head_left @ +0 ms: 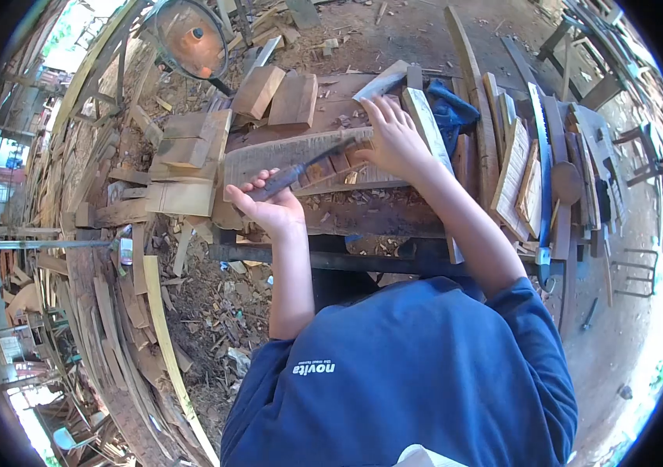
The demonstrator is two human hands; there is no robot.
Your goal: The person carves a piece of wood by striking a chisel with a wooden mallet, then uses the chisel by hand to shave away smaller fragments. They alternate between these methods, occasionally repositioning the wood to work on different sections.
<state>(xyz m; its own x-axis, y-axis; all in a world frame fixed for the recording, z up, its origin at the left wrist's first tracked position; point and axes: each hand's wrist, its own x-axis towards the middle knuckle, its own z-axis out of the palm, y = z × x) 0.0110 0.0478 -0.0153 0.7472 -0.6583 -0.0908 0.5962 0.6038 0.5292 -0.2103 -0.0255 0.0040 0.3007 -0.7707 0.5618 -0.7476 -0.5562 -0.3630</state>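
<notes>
My left hand [273, 206], palm up, has its fingers curled round the thick dark handle of a chisel-like tool [286, 180]. Its narrow dark blade slants up and right, toward my right hand [395, 138]. The fingers of that hand are stretched out and apart, with the thumb low beside a brown wooden piece [331, 167] with notches along it. This piece overlaps a wide rough plank [257, 165] lying across the workbench [393, 214]. The blade's tip ends right by my right thumb.
Wooden blocks [293, 101] stand at the bench's back left, with more stacked blocks [187, 140] beside them. Upright boards [514, 175], a blue-edged saw [541, 163] and a blue cloth [452, 113] are at the right. A round-guarded fan [189, 39] stands behind. Wood scraps cover the floor.
</notes>
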